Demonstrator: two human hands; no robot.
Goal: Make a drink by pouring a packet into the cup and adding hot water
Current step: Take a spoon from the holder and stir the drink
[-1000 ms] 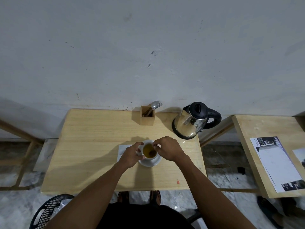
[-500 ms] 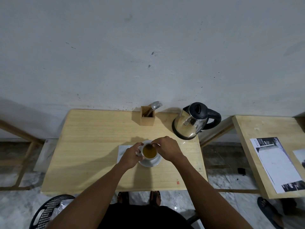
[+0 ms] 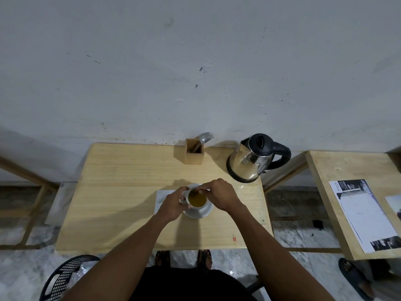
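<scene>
A white cup point(image 3: 186, 195) holding a yellow-brown drink point(image 3: 197, 200) stands on a white saucer point(image 3: 200, 213) in the middle of the wooden table point(image 3: 121, 187). My left hand point(image 3: 171, 205) grips the cup's left side. My right hand point(image 3: 219, 196) hovers over the cup's far rim, its fingers pinched on a thin stirrer whose dark end point(image 3: 193, 194) dips into the drink. What the stirrer is stays too small to tell. A white packet point(image 3: 161, 197) lies flat beside the saucer, partly under my left hand.
A steel kettle point(image 3: 249, 164) with a black lid and handle stands at the back right. A wooden holder point(image 3: 194, 153) with a spoon and fork sits at the back. A second table point(image 3: 351, 192) with printed paper is to the right; a black chair point(image 3: 65, 276) is below left.
My right hand has shifted slightly left over the cup, and the dark end in the drink has moved toward the far left rim. My left hand stays on the cup.
</scene>
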